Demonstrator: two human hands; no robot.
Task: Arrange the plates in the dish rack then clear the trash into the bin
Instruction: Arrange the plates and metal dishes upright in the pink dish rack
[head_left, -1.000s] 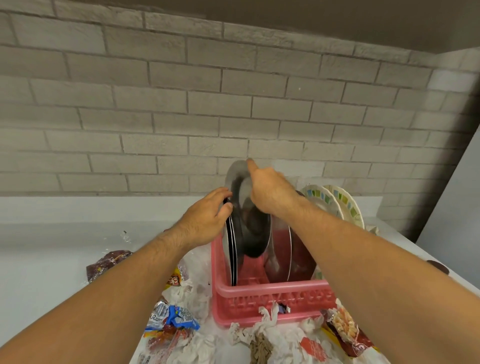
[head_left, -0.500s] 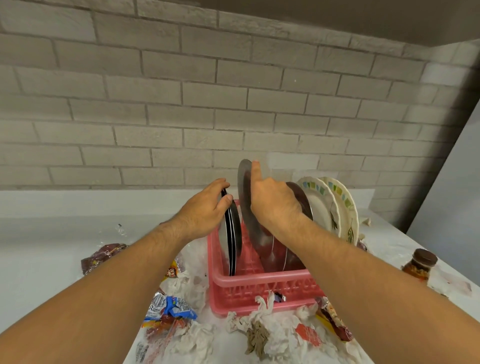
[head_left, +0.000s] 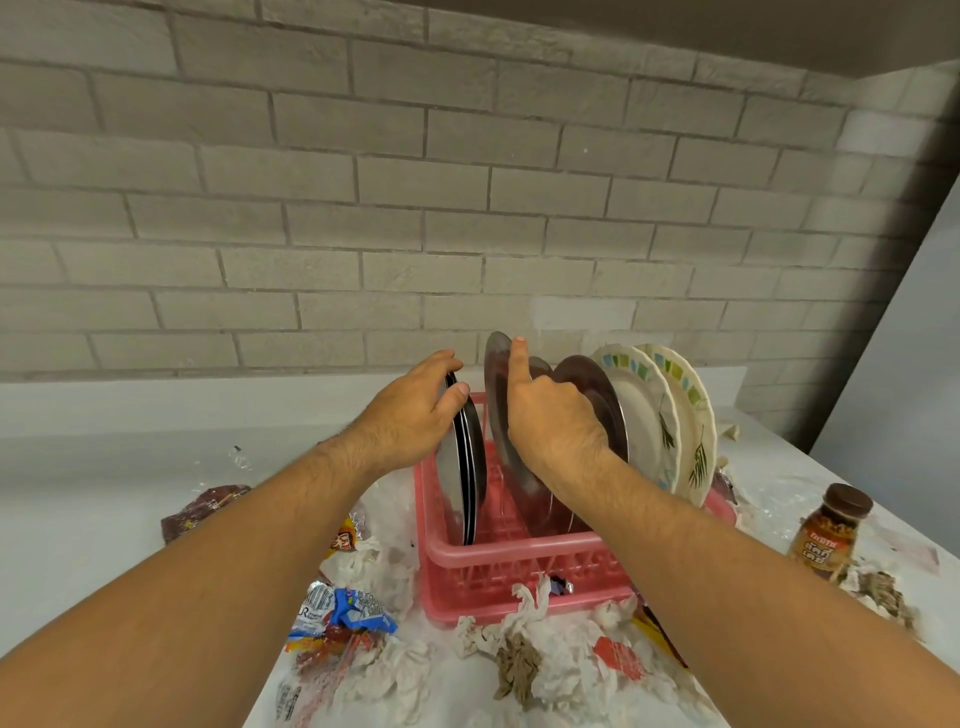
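1. Gripping the dark plates (head_left: 470, 467) by their top rim, your left hand (head_left: 415, 410) curls its fingers over them. They stand on edge at the left end of the pink dish rack (head_left: 519, 571).
2. Your right hand (head_left: 550, 431) holds the steel plate (head_left: 500, 410), forefinger straight up along its rim and the other fingers curled. The plate leans in the rack's middle.
3. Two patterned plates (head_left: 649, 415) stand at the rack's right end.
4. Crumpled tissues (head_left: 519, 654) and snack wrappers (head_left: 343, 613) litter the counter (head_left: 78, 493) around the rack, with a brown bottle (head_left: 826, 535) to the right.
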